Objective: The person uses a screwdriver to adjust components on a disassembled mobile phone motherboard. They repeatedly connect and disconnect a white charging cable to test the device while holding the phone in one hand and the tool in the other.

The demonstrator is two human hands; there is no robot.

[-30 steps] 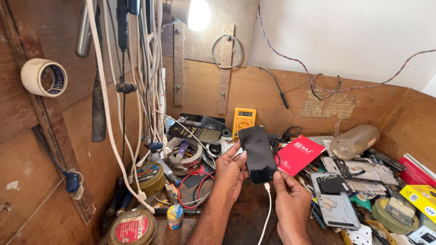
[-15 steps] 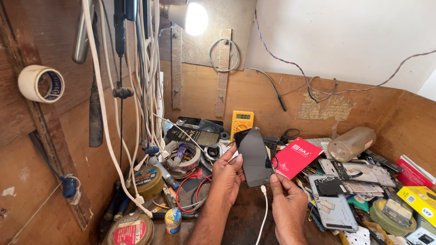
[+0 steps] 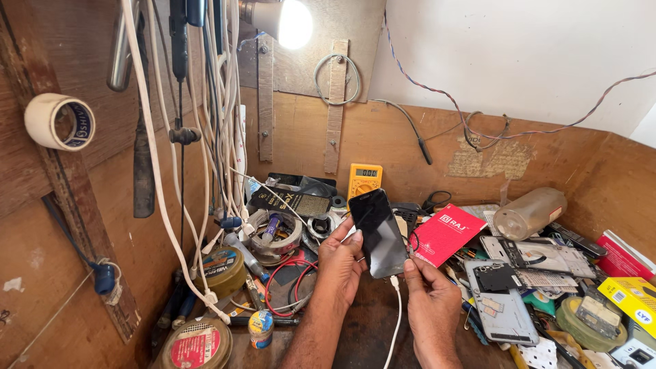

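Evidently for plugging in, the left hand [image 3: 339,263] grips the dark glossy smartphone [image 3: 378,232] upright at its nine o'clock edge above the wooden desk [image 3: 355,328], while the right hand [image 3: 429,295], at five o'clock, pinches the white charging cable [image 3: 395,321] into its base.

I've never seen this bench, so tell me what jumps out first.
At the centre, the left hand holds up a dark smartphone while the right hand is at the white cable plugged into its bottom. A lit bulb glares above, a bundle of white cables hangs left, and a red booklet lies right.
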